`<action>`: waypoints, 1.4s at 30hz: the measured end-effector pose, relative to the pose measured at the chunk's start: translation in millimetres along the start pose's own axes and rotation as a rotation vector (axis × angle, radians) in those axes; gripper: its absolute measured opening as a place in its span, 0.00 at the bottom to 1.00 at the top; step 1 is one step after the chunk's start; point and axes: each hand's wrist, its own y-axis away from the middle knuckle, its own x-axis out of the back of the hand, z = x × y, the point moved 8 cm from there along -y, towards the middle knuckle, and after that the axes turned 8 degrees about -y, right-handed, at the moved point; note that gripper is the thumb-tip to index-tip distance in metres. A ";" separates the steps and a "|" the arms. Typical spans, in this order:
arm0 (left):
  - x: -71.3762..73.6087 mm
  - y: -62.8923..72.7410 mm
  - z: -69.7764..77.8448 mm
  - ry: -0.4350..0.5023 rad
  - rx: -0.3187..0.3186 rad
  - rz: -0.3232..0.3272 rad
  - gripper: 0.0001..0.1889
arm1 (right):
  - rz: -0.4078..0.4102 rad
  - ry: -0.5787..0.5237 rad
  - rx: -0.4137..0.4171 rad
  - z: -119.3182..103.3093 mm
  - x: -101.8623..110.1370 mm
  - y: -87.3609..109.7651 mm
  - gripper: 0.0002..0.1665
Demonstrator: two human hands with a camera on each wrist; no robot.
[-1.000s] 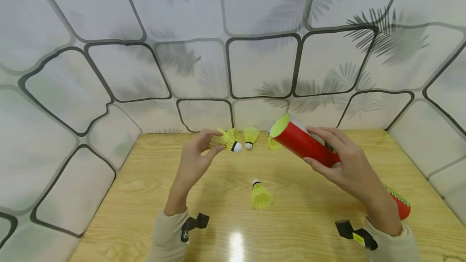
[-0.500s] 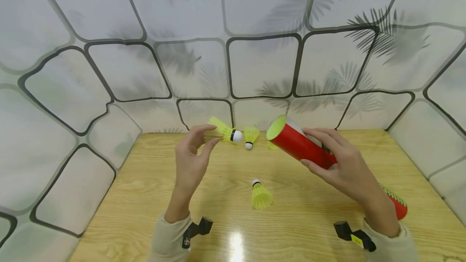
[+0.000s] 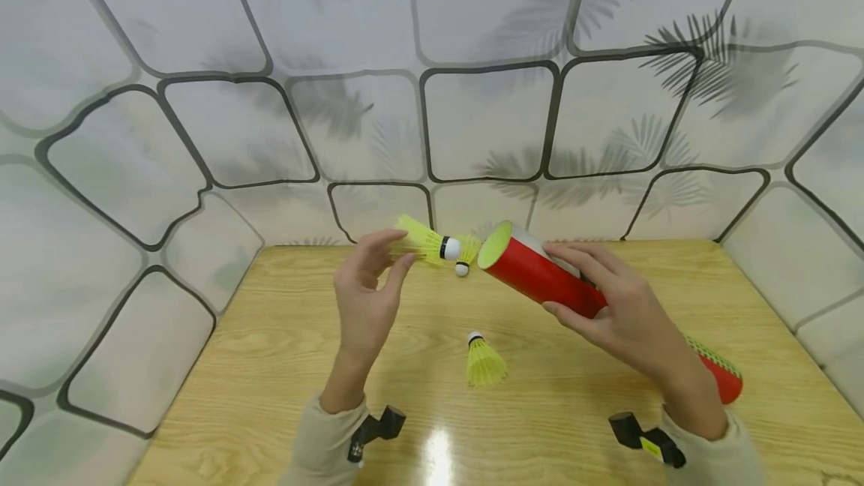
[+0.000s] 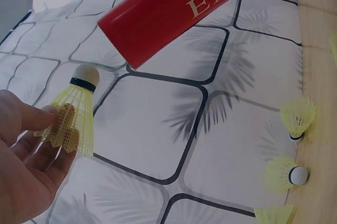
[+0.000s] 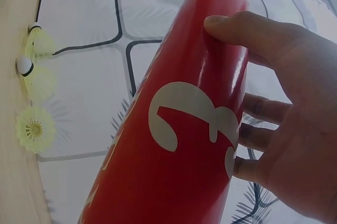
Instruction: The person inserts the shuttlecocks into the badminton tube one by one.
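By its yellow skirt, my left hand (image 3: 367,295) pinches a shuttlecock (image 3: 424,240) between thumb and fingers, raised over the back of the table. Its white cork points right, toward the mouth of a red shuttlecock tube (image 3: 540,276). My right hand (image 3: 624,310) grips this tube round its body, thumb on the near side, with the round yellow-green mouth tilted up and to the left. In the left wrist view a short gap separates the cork from the tube's end (image 4: 129,40). The right wrist view shows large pale lettering on the red side.
One shuttlecock (image 3: 484,362) lies mid-table, cork away from me. More shuttlecocks (image 4: 297,116) lie along the back edge by the patterned backdrop (image 3: 489,126). Partly hidden behind my right wrist, a second red tube (image 3: 722,377) lies on the wooden table (image 3: 270,366).
My left hand has lifted the shuttlecock and brought it slightly right. The right hand has moved the tube left, so its mouth and the cork are now much closer.
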 end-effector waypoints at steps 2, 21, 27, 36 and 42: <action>-2.4 1.3 -0.5 0.010 0.001 -0.005 0.16 | -0.003 0.006 -0.005 -0.4 -1.9 -0.3 0.47; -25.9 11.9 0.6 -0.024 -0.014 -0.092 0.16 | -0.063 -0.052 -0.011 -6.8 -23.5 -0.1 0.45; -36.6 14.4 5.0 -0.052 -0.075 -0.143 0.16 | -0.066 -0.050 -0.009 -7.6 -27.0 -1.0 0.44; -45.2 18.0 4.3 -0.069 -0.080 -0.196 0.17 | -0.060 -0.043 0.021 -9.4 -29.1 -2.5 0.45; -55.2 21.0 3.9 -0.068 -0.089 -0.284 0.17 | -0.064 -0.034 0.009 -9.8 -27.5 -2.4 0.44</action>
